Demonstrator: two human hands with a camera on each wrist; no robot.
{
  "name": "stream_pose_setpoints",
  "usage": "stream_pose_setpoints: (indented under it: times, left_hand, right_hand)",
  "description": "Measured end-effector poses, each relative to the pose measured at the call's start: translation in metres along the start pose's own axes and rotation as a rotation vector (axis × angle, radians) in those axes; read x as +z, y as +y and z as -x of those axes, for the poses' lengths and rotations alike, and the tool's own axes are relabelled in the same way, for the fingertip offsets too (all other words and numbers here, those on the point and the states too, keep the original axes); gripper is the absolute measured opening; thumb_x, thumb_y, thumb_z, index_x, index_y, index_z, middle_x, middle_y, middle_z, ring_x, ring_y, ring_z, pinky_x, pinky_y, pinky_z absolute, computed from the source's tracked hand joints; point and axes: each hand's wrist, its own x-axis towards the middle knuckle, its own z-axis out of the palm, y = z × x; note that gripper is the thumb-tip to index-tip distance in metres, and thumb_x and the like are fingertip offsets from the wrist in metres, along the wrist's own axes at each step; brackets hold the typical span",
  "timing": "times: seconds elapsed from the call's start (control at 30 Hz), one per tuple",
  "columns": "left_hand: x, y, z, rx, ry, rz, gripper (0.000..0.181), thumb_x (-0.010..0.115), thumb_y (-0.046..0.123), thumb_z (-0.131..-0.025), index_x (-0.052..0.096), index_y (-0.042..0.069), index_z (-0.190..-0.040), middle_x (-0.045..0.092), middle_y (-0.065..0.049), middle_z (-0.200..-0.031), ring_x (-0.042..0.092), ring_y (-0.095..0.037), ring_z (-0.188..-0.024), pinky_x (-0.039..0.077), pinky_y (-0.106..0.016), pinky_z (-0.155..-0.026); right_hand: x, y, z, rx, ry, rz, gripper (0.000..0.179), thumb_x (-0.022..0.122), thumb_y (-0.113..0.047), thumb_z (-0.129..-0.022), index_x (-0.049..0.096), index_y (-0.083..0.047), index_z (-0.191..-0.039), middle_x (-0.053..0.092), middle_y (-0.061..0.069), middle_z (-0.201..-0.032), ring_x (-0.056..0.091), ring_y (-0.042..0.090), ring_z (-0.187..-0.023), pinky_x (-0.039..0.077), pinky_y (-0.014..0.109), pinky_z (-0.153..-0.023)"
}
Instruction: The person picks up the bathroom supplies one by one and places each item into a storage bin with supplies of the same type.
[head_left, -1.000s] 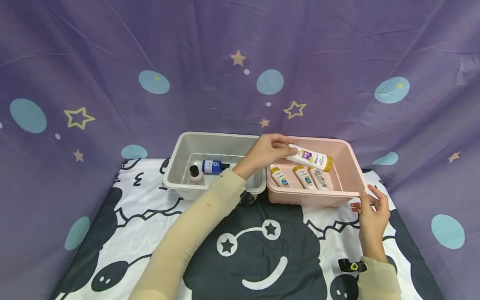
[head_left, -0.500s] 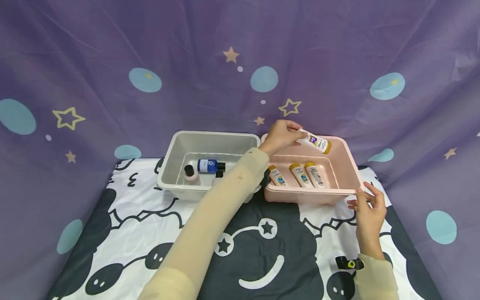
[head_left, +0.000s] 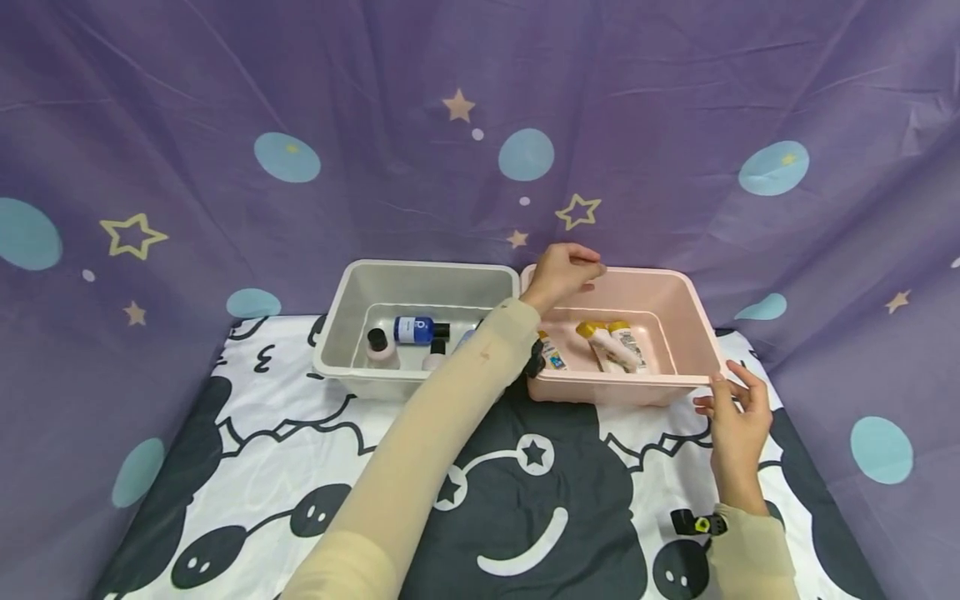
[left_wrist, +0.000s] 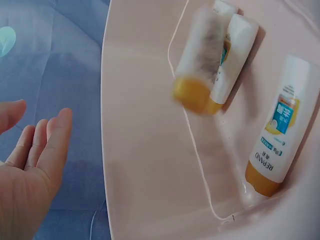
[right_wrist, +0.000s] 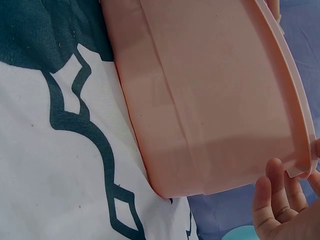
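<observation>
Above the back left rim of the pink bin point(head_left: 678, 308), my left hand point(head_left: 564, 273) holds nothing; its fingers point(left_wrist: 60, 135) are extended in the left wrist view. A white tube with a gold cap point(left_wrist: 197, 65), blurred, is apart from this hand, over other tubes in the bin. Another gold-capped white tube point(left_wrist: 280, 125) lies along the side. In the head view the blurred tube point(head_left: 618, 346) crosses the ones below it, partly hiding them. At the front right corner, my right hand point(head_left: 738, 437) pinches the pink bin's rim point(right_wrist: 300, 110) between thumb and finger.
Left of the pink bin stands a grey bin point(head_left: 345, 333) holding a blue bottle point(head_left: 415, 330) and pale bottles with black caps, including one pale pink bottle point(head_left: 381, 354). My left sleeve point(head_left: 450, 400) hides part of it. A purple curtain point(head_left: 375, 167) hangs behind.
My left hand moved back and right over the pink bin, then let go of the white tube, which dropped onto the others. My right hand stayed at the corner.
</observation>
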Motion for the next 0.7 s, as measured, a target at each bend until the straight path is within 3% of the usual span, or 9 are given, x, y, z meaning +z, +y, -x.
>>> stream_pose_setpoints:
  times: [0.2,0.5,0.6,0.7]
  left_hand:
    - [0.0,-0.001,0.003,-0.015,-0.005,-0.004,0.027,0.076,0.004,-0.089,0.07,-0.006,-0.113,0.072,-0.007,-0.094,0.071,-0.025,-0.089,0.059,-0.032,-0.072]
    - [-0.004,-0.001,0.007,-0.012,-0.011,-0.021,0.029,0.078,0.009,-0.088,0.07,-0.003,-0.113,0.072,-0.004,-0.093,0.07,-0.017,-0.081,0.059,-0.031,-0.071]
    - [-0.006,0.0,0.012,-0.019,-0.034,-0.024,0.03,0.077,0.011,-0.089,0.07,-0.001,-0.115,0.072,-0.004,-0.095,0.07,-0.017,-0.081,0.059,-0.03,-0.071]
    - [-0.006,0.003,0.019,-0.016,-0.045,-0.007,0.028,0.077,0.011,-0.09,0.07,-0.001,-0.115,0.072,-0.004,-0.096,0.07,-0.018,-0.081,0.059,-0.03,-0.07]
  right_hand:
    - [0.001,-0.001,0.0,0.011,-0.008,0.001,0.036,0.069,-0.014,-0.096,0.061,-0.011,-0.131,0.065,0.005,-0.095,0.066,0.01,-0.058,0.054,0.02,-0.054]
    - [0.004,-0.001,-0.004,0.017,-0.002,0.0,0.037,0.071,-0.016,-0.095,0.062,-0.011,-0.13,0.066,0.003,-0.094,0.066,0.01,-0.059,0.054,0.02,-0.054]
    - [0.003,-0.001,-0.005,-0.005,0.011,0.018,0.037,0.072,-0.015,-0.094,0.064,-0.009,-0.129,0.066,0.003,-0.094,0.066,0.009,-0.061,0.053,0.019,-0.053]
    - [0.002,-0.002,-0.006,-0.074,0.026,0.106,0.036,0.073,-0.013,-0.093,0.066,-0.005,-0.128,0.063,0.001,-0.095,0.064,0.007,-0.066,0.051,0.016,-0.052]
